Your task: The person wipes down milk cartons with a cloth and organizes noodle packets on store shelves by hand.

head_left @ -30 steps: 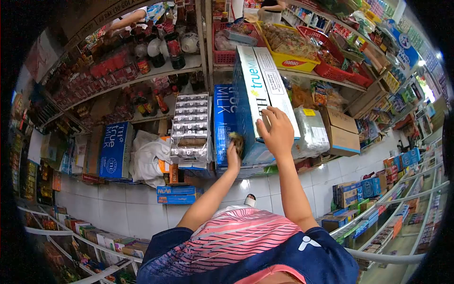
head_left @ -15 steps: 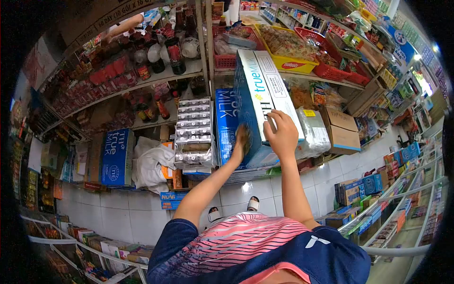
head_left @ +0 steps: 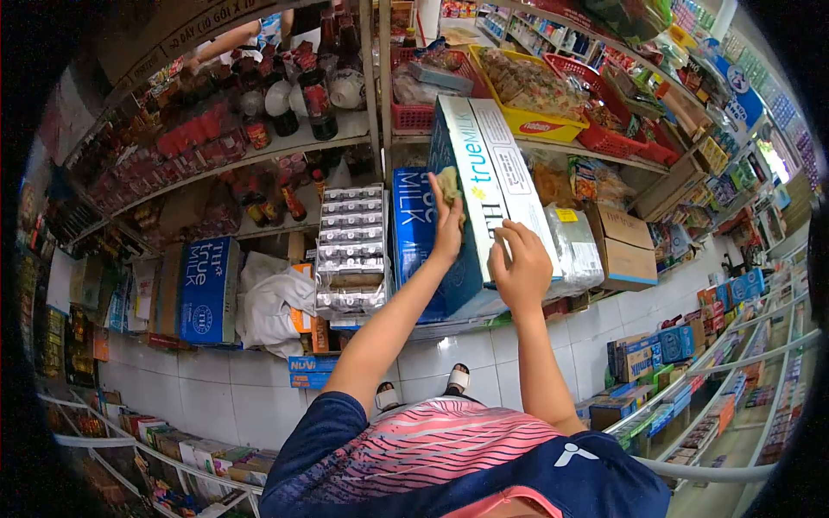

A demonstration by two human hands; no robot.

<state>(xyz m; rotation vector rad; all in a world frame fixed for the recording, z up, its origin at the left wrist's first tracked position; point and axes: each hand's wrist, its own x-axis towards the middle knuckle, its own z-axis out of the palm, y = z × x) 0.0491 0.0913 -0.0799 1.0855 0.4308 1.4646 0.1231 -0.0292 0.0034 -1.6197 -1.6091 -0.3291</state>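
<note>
A large TH true MILK carton, with a white top face and blue side, stands tilted among other goods on the low shelf. My left hand holds a crumpled yellowish-green cloth against the carton's blue left side, thumb edge up. On the near end of the white face rests my right hand, fingers bent and apart, holding nothing. Beside the carton on the left lies another blue milk carton. Further left is a plastic-wrapped pack of small cartons.
A clear-wrapped pack and a brown cardboard box sit to the right. Above are a yellow basket and a red basket. A shelf post rises behind. Glass display shelves flank the tiled floor.
My left hand has slid up and away along the carton's blue side, bringing the cloth into clearer view. My right hand stays on the near end of the top.
</note>
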